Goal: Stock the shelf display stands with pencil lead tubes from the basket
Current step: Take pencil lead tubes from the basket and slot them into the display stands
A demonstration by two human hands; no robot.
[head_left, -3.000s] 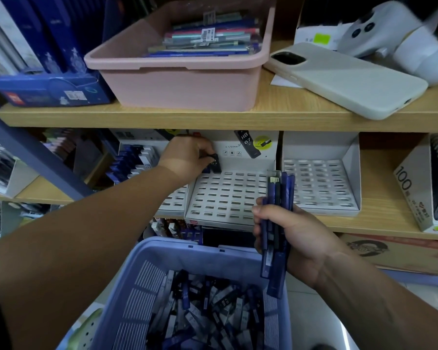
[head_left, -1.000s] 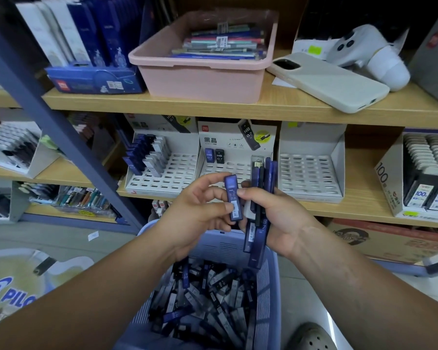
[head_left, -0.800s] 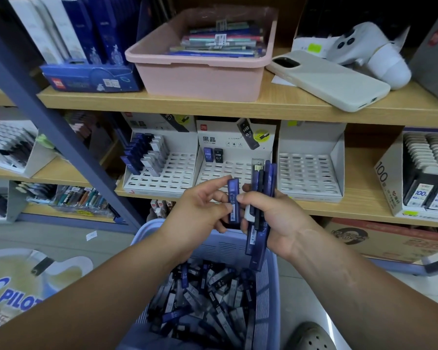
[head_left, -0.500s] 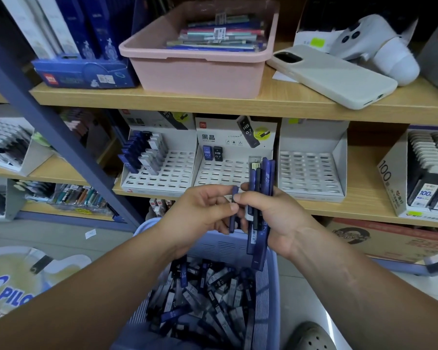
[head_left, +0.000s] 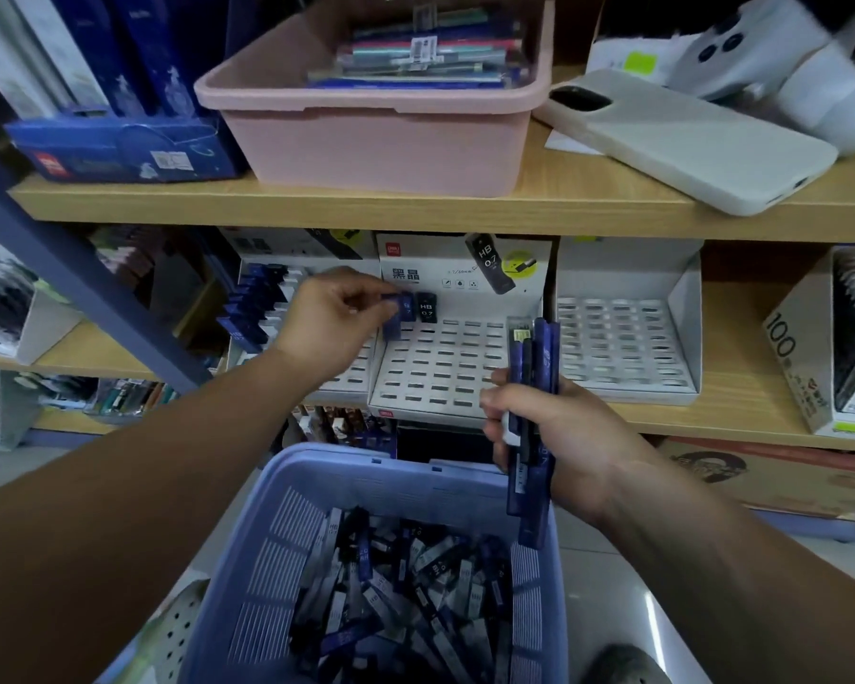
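Pencil lead tubes [head_left: 396,599] lie heaped in the blue basket [head_left: 366,478] just below the middle display stand [head_left: 445,372]. Our left hand [head_left: 334,323] pinches one blue tube [head_left: 392,325] at the stand's back-left corner, near a black tube [head_left: 426,308] standing in the stand's back row. Our right hand [head_left: 563,436], at the stand's front-right corner, is closed around an upright bundle of tubes [head_left: 539,353].

The upper shelf [head_left: 366,212] carries a pink tub [head_left: 381,145] and a phone [head_left: 687,140] (back up); the lower shelf [head_left: 741,407] bears three white display stands [head_left: 623,348].
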